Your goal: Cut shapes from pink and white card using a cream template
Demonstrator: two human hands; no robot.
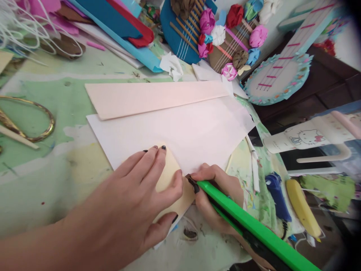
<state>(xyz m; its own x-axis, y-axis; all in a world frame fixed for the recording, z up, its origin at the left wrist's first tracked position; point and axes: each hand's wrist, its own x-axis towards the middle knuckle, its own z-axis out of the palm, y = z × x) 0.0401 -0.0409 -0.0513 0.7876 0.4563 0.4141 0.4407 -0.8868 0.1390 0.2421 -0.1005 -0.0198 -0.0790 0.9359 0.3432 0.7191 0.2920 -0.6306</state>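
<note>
My right hand [220, 195] grips a green box cutter [242, 218], its tip at the edge of a small cream piece of card [169, 175]. Flat on that card lies my left hand [132, 195], fingers stretched out, partly covering it. Under the cream card is a large white sheet of paper [169, 131]. A long, tapering pale peach strip of card [152, 97] rests along the sheet's far side. Whether the blade has gone into the card is hard to see.
Golden-handled scissors [42, 113] lie at the left. Paper guitars with crumpled paper flowers [218, 35] and a banjo-like paper instrument [279, 77] stand behind. At right are a Hello Kitty tumbler [307, 131], a blue glue gun [278, 195] and a yellow tool [303, 207]. White cord [22, 30] tangles at top left.
</note>
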